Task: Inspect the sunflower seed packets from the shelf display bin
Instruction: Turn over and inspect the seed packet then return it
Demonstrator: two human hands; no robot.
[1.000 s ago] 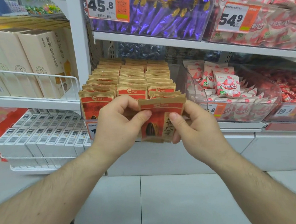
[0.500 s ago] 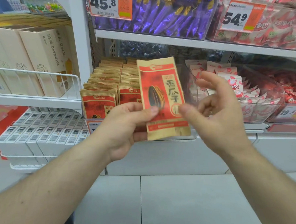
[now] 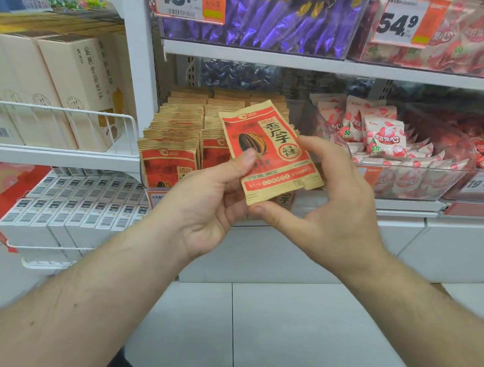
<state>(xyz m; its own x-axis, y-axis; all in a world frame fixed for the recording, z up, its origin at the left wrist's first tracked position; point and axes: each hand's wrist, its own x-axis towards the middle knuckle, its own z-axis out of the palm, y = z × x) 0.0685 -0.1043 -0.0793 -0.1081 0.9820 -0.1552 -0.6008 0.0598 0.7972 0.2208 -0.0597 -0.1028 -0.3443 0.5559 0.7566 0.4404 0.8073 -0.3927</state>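
Note:
A red and tan sunflower seed packet (image 3: 273,152) is held up in front of the shelf, its printed front facing me and tilted a little to the left. My left hand (image 3: 208,205) pinches its left edge, thumb on the front and fingers behind. My right hand (image 3: 334,205) curls round its lower right part, with the thumb under the bottom edge and the fingers behind the right side. Behind it, the clear display bin (image 3: 146,187) holds several rows of the same packets (image 3: 173,159) standing upright.
Cream boxes (image 3: 68,89) stand behind a white wire rail at the left, with white barcoded boxes (image 3: 73,206) below. A bin of strawberry candy packets (image 3: 383,136) sits to the right. Purple-wrapped sweets (image 3: 280,17) fill the shelf above. Pale floor tiles lie below.
The packet was lifted from the front of the bin and turned upright to face me. My right hand let go for a moment and has now closed on the packet's lower right.

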